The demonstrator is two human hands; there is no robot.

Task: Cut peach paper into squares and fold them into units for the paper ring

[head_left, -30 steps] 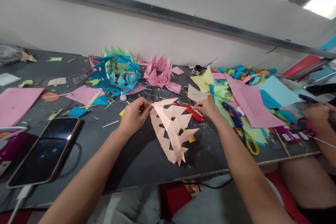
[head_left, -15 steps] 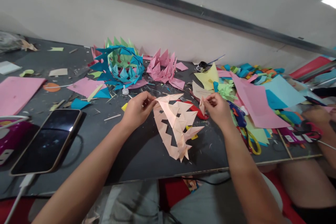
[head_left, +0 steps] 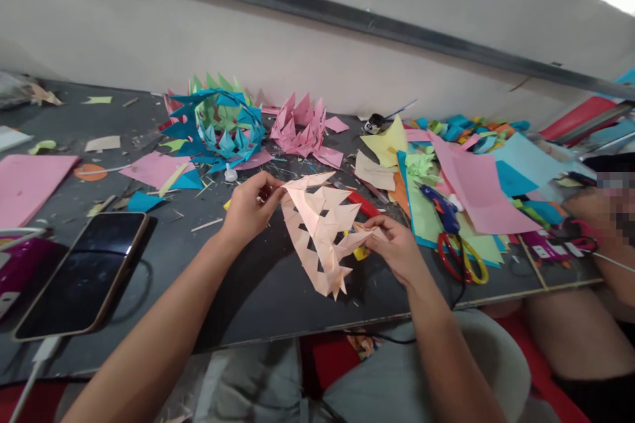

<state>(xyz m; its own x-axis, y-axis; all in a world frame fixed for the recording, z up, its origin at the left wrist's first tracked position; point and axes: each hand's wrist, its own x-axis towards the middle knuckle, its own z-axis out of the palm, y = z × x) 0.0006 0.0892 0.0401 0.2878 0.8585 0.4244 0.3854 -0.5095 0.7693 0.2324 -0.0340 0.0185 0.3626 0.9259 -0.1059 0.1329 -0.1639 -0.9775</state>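
A peach folded-paper crown (head_left: 317, 225) with pointed spikes hangs over the front of the dark table. My left hand (head_left: 252, 206) is closed in a pinch on its upper left end. My right hand (head_left: 394, 248) is closed at the crown's right side, pinching a small folded peach paper piece (head_left: 370, 232) against or right beside a spike; whether they are joined I cannot tell. Behind the crown a red-handled tool (head_left: 363, 203) and something yellow (head_left: 360, 252) are partly hidden. A blue glue gun (head_left: 441, 206) lies right of my right hand, near scissors (head_left: 477, 268) with yellow and red handles.
Blue (head_left: 225, 139) and pink (head_left: 300, 125) spiked paper crowns stand at the back against the wall. Coloured paper sheets (head_left: 489, 192) pile up on the right. A phone (head_left: 82, 274) with a cable lies at left. Another person's arm (head_left: 595, 231) rests at far right.
My right hand has come down and left with the small peach piece to the crown's side spike. My left hand still pinches the crown. The glue gun and scissors are less covered.
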